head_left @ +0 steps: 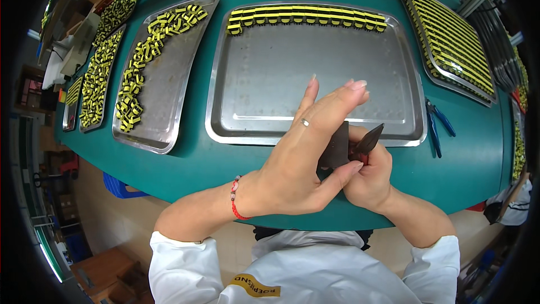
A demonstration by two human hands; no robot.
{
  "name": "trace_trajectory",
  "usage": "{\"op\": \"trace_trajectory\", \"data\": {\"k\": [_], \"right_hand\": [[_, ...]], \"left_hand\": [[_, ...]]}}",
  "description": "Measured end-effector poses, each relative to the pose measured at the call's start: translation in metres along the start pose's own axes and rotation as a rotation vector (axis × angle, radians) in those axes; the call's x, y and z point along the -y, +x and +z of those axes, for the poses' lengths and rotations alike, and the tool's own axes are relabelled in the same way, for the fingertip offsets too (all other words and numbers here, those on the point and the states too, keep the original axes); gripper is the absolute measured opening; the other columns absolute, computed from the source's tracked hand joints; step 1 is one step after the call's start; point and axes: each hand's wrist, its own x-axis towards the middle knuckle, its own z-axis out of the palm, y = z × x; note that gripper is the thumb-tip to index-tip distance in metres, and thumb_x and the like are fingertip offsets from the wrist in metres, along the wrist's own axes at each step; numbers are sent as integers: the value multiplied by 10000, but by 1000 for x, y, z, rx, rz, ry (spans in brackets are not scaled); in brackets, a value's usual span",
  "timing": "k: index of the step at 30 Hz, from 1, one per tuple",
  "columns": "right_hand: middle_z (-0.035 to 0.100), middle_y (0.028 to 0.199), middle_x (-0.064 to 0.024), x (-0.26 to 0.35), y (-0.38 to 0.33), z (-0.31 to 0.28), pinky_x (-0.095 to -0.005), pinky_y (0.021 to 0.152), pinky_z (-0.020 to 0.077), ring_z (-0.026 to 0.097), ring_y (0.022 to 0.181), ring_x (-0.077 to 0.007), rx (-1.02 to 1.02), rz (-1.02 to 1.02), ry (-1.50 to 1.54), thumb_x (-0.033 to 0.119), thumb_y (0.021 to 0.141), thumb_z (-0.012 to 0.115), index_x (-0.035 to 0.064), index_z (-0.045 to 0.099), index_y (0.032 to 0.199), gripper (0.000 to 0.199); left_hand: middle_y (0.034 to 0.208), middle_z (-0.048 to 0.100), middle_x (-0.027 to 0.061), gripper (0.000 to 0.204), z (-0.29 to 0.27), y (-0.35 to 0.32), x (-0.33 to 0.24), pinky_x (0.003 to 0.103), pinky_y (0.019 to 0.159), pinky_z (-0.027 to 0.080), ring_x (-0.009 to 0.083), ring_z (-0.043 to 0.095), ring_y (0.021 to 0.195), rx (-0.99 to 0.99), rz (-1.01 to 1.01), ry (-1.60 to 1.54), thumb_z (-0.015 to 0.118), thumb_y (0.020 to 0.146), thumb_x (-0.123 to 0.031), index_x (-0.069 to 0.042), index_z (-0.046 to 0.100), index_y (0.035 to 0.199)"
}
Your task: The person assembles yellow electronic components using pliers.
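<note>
My right hand (371,177) grips a pair of dark cutting pliers (367,142) with red handles, jaws pointing up and to the right. My left hand (306,152) lies over it, thumb against the right hand and fingers stretched upward; whatever small part it holds at the jaws is hidden. Both hands hover over the near rim of a large steel tray (315,87). A single row of yellow-and-black small components (306,16) lines that tray's far edge.
A steel tray (169,95) to the left holds several loose yellow-and-black components. More filled trays lie at far left (98,79) and at right (450,39). Blue-handled pliers (437,124) rest on the green table (197,163) at the right.
</note>
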Motion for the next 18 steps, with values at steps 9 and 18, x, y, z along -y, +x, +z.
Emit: {"op": "trace_trajectory", "data": {"k": [9,18], "right_hand": [[673,987,-81,1,3,-1,-253,731,520,625,825,-111,-54,44,110,-8,912,600,-48,569,1205,297],[626,1093,-93,1,-6,6,-262,815,521,634,948,-145,-184,97,87,54,894,710,-15,540,1197,355]], "left_hand": [[1407,471,256,857,-1,5,4,508,1185,119,346,433,1368,16,-26,-110,693,804,-6,27,207,1509],[1355,500,238,504,12,-12,5,418,1101,346,352,448,1317,-75,-176,-298,459,992,-184,93,394,1409]]}}
